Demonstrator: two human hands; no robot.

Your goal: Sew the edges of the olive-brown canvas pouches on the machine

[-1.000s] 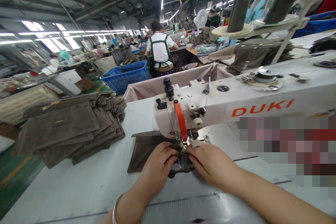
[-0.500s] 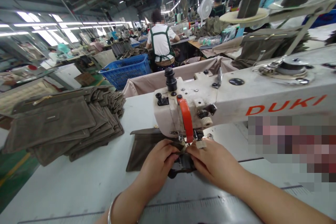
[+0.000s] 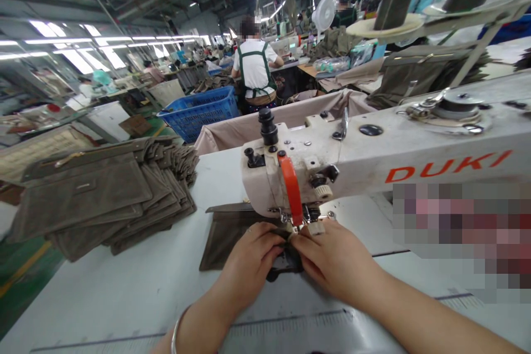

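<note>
Because the cloth has to feed right at the needle, both hands work close in under the sewing machine. The left hand and right hand are curled and narrow, their fingertips almost meeting just in front of the presser foot. Together they seem to pinch the dark brown cloth piece, probably to keep its layers lined up, though the fingers hide the exact grip. The piece lies flat on the white table, mostly to the left of the foot, with a darker strap or fold showing below the fingers. A metal bangle circles the left wrist.

Left of the hands, a pile of matching brown cloth pieces sits within easy reach, stacked in overlapping layers, likely to keep them handy. Beyond the machine, a beige cloth bin hangs open at the table's far edge — a handy place for finished work, perhaps — and a blue plastic basket stands beside it. Farther off, a co-worker in a green apron sits with their back turned, near a white fan.
</note>
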